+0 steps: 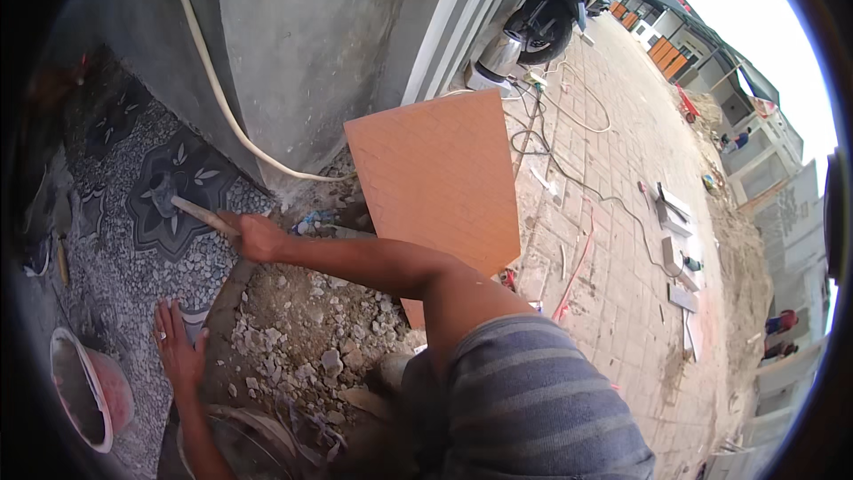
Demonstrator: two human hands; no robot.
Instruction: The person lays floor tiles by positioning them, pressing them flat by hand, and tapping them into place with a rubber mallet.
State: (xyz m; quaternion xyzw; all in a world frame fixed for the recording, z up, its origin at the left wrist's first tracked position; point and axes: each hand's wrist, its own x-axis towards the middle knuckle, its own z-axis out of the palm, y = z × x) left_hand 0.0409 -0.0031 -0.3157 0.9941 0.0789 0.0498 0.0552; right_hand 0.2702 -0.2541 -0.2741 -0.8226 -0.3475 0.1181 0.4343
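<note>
My right hand is closed around the pale wooden handle of a mallet. Its greyish head is over the dark flower motif of a patterned floor tile; whether it touches the tile I cannot tell. Below it in the picture, my left hand lies flat on the pebble-patterned tiles near their edge, fingers stretched out, a ring on one finger. A reddish bucket with a pale rim stands to the left of that hand.
Broken rubble and soil border the tiles. An orange board stands beside my right arm. A cream hose runs down the grey wall. Cables cross the paving towards a motorcycle. Another person is far right.
</note>
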